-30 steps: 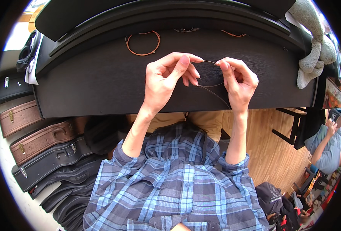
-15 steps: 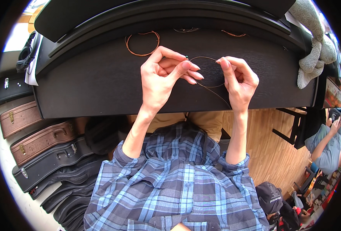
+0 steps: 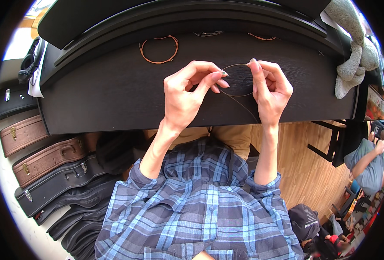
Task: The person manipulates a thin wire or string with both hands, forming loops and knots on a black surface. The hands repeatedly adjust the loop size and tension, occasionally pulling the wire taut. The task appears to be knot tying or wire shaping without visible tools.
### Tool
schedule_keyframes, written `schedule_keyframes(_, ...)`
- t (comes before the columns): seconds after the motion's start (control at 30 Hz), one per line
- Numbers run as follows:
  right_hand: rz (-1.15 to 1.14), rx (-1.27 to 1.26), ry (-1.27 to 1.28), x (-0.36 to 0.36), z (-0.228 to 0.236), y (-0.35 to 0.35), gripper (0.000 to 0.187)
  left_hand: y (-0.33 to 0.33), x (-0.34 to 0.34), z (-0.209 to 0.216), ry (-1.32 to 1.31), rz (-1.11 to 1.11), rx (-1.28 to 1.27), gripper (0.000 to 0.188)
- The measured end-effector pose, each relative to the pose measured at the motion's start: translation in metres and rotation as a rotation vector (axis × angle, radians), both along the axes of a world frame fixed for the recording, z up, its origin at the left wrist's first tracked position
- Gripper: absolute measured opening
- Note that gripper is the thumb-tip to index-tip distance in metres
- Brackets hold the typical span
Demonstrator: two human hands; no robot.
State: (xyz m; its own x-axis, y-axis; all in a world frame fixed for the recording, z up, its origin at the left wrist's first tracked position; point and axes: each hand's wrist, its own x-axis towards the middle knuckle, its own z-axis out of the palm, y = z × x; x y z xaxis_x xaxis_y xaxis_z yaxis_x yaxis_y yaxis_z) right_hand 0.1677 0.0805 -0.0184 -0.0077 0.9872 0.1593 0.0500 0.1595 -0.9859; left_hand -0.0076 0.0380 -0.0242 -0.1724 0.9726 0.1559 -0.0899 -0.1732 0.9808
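Observation:
Above the black surface, a thin guitar string [image 3: 235, 65] runs in a loop between my two hands. My left hand [image 3: 184, 95] pinches one end of it between thumb and forefinger, where a small dark ball end shows at the tips. The other fingers of that hand are loosely curled. With thumb and forefinger, my right hand [image 3: 271, 92] grips the string a short way along. A loose length trails down toward my right wrist. Beyond my left hand lies a copper-coloured coiled string [image 3: 173, 57].
A silvery coiled string [image 3: 208, 33] and another copper-coloured string [image 3: 262, 38] lie along the back of the black piano-like top [image 3: 105, 99]. A grey plush toy [image 3: 352, 73] hangs at the right. Instrument cases [image 3: 53, 160] line the left. A person [image 3: 367, 162] sits at far right.
My left hand has moved slightly right and down, closer to my right hand, and its fingers have drawn in. The loop between the hands is narrower. My right hand has barely moved.

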Motion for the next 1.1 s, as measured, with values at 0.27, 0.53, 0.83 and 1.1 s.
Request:
schedule_keyframes(0.27, 0.001, -0.012, -0.028, -0.001, 0.002, 0.0, 0.01, -0.001, -0.006, -0.001, -0.04, -0.053, -0.002, 0.011)
schedule_keyframes(0.53, -0.02, -0.035, -0.048, -0.003, 0.004, 0.001, 0.009, -0.002, 0.001, 0.001, 0.076, 0.017, -0.01, 0.012)
schedule_keyframes(0.83, -0.01, -0.016, -0.073, -0.003, 0.003, 0.001, 0.01, -0.003, 0.004, 0.008, 0.236, 0.068, 0.024, 0.013)
schedule_keyframes(1.1, 0.009, 0.001, -0.094, -0.004, 0.002, 0.001, 0.01, -0.004, 0.005, 0.007, 0.204, 0.11, -0.006, 0.013)
